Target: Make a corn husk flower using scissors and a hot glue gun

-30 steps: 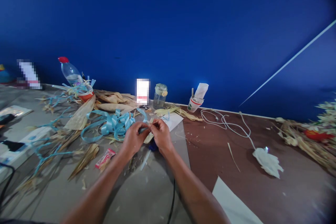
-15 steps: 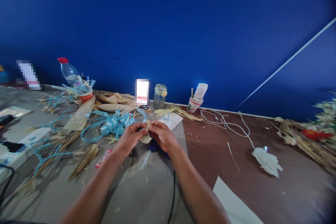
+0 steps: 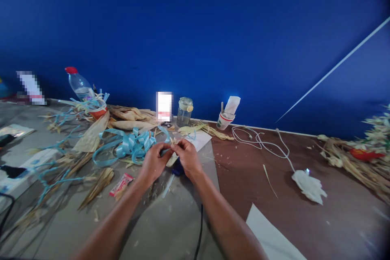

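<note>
My left hand (image 3: pixel 154 162) and my right hand (image 3: pixel 188 157) meet over the grey table top (image 3: pixel 100 219), fingers pinched together on a small pale piece of dried husk (image 3: pixel 172 152). A little of the husk shows between and under the fingertips; the rest is hidden. A tangle of light-blue ribbon (image 3: pixel 128 145) lies just left of my hands. A dark blue object (image 3: pixel 178 168) sits beneath my right hand, with a black cable (image 3: pixel 199 231) running toward me.
Dried husks (image 3: pixel 128 118), a plastic bottle with a red cap (image 3: pixel 77 83), a glass jar (image 3: pixel 184 111) and a paper cup (image 3: pixel 225 120) stand along the blue wall. A white cable (image 3: pixel 262 142) and a white crumpled item (image 3: pixel 309 187) lie on the brown surface. Straw bundle (image 3: pixel 356 158) at right.
My hands drew slightly closer together and shifted a little while working the husk piece; the view drifted slightly. Nothing else moved.
</note>
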Demonstrator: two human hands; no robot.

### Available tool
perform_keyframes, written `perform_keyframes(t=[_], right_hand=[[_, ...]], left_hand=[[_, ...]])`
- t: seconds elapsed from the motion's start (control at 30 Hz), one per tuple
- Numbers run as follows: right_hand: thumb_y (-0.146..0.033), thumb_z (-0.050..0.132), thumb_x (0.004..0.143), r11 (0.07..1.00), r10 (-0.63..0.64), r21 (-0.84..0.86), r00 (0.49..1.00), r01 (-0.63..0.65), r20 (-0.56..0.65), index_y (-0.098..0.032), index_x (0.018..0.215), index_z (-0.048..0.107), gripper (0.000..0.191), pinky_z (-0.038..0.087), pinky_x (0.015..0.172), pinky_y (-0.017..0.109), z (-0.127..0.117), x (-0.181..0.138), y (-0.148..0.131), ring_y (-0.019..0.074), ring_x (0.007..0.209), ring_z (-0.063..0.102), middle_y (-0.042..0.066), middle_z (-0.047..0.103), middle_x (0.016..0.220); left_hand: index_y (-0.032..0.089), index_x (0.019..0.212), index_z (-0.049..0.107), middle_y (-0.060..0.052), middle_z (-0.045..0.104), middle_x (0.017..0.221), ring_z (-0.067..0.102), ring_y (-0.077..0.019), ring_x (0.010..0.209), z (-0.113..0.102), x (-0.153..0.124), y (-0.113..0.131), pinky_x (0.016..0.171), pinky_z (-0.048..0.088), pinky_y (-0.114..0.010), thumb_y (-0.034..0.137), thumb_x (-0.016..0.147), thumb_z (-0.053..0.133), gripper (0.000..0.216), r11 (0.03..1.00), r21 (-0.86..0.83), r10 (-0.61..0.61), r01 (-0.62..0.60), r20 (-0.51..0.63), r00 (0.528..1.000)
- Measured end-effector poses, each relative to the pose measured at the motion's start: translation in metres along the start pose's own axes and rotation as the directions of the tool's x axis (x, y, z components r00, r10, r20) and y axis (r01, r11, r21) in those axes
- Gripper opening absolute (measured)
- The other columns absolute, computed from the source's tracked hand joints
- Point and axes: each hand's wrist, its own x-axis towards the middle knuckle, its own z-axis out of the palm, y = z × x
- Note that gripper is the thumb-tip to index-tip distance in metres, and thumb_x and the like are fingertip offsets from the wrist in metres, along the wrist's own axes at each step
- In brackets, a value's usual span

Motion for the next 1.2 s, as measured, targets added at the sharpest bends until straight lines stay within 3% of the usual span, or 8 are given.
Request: perform_keyframes(t=[0.1,0.27,0.4,0.53,0.67,0.83,1.03,1.2], right_hand=[[-0.029,0.072,0.059,1.0,-0.003,-0.012,1.0,0.002,-0.019,-0.021,0.074,0.06,0.02,0.039,0.063,0.026,0.001,0.0,0.001,0.0127,0.063,0.046,-0.005,0.052,0.063],[-0.024,0.075,0.052,0.977,0.053,0.2,0.994,-0.071,0.095,-0.023,0.094,0.061,0.044,0.041,0.063,0.024,-0.001,-0.002,-0.006,0.0113,0.064,0.048,-0.004,0.055,0.076],[-0.037,0.072,0.06,0.932,0.157,0.308,0.98,-0.189,0.126,-0.018,0.075,0.062,0.025,0.035,0.052,0.023,-0.002,-0.003,-0.011,0.0092,0.053,0.043,-0.003,0.052,0.063],[-0.043,0.075,0.059,0.927,0.207,0.284,0.965,-0.246,0.161,-0.017,0.057,0.057,0.031,0.029,0.047,0.023,0.002,-0.008,-0.015,0.0082,0.048,0.039,-0.003,0.049,0.054],[-0.035,0.081,0.053,0.921,0.207,0.284,0.953,-0.266,0.223,-0.018,0.054,0.055,0.031,0.027,0.046,0.023,0.007,-0.014,-0.017,0.0073,0.047,0.036,-0.005,0.047,0.05],[-0.033,0.083,0.047,0.908,0.255,0.283,0.943,-0.31,0.214,-0.018,0.058,0.056,0.033,0.026,0.047,0.023,0.01,-0.014,-0.012,0.0066,0.045,0.036,-0.006,0.047,0.05],[-0.03,0.077,0.052,0.942,0.268,0.149,0.941,-0.301,0.209,-0.018,0.056,0.056,0.025,0.024,0.047,0.023,0.007,-0.013,-0.011,0.0068,0.046,0.037,-0.006,0.047,0.049],[-0.029,0.066,0.054,0.935,0.217,0.236,0.954,-0.264,0.208,-0.016,0.06,0.063,0.014,0.028,0.049,0.024,-0.007,-0.008,-0.026,0.0089,0.049,0.041,-0.003,0.051,0.054]], left_hand=[[0.017,0.075,0.065,-0.003,0.067,0.076,0.059,-0.0176,0.072,0.001,-0.002,0.001,0.067,0.043,-0.027,0.028,0.076,0.058,0.012,0.995,0.069,0.069,-0.065,-0.056,0.996],[0.019,0.076,0.064,-0.001,0.064,0.073,0.056,-0.0164,0.068,-0.003,-0.002,0.001,0.063,0.041,-0.025,0.028,0.078,0.056,0.013,0.99,0.123,0.08,-0.065,-0.119,0.99],[0.019,0.075,0.063,-0.002,0.062,0.073,0.055,-0.0167,0.068,-0.005,-0.001,-0.001,0.065,0.042,-0.026,0.027,0.079,0.054,0.012,0.975,0.177,0.161,-0.133,-0.157,0.974],[0.019,0.078,0.063,-0.003,0.06,0.074,0.056,-0.0174,0.071,-0.005,-0.002,-0.004,0.068,0.042,-0.027,0.027,0.083,0.051,0.015,0.957,0.212,0.236,-0.2,-0.16,0.959],[0.02,0.077,0.062,-0.003,0.061,0.075,0.057,-0.0177,0.073,-0.006,-0.003,-0.002,0.069,0.043,-0.027,0.026,0.082,0.051,0.014,0.961,0.185,0.235,-0.205,-0.157,0.959],[0.02,0.075,0.061,-0.002,0.061,0.074,0.056,-0.0169,0.07,-0.007,-0.003,0.001,0.067,0.042,-0.026,0.027,0.081,0.051,0.013,0.974,0.157,0.189,-0.161,-0.183,0.965],[0.019,0.073,0.06,-0.001,0.06,0.072,0.052,-0.0152,0.065,-0.008,-0.002,0.0,0.065,0.04,-0.026,0.027,0.08,0.053,0.012,0.984,0.126,0.148,-0.128,-0.166,0.975],[0.019,0.072,0.061,-0.001,0.059,0.071,0.05,-0.015,0.066,-0.007,-0.001,0.002,0.065,0.039,-0.025,0.027,0.081,0.053,0.014,0.985,0.117,0.144,-0.126,-0.16,0.977]])
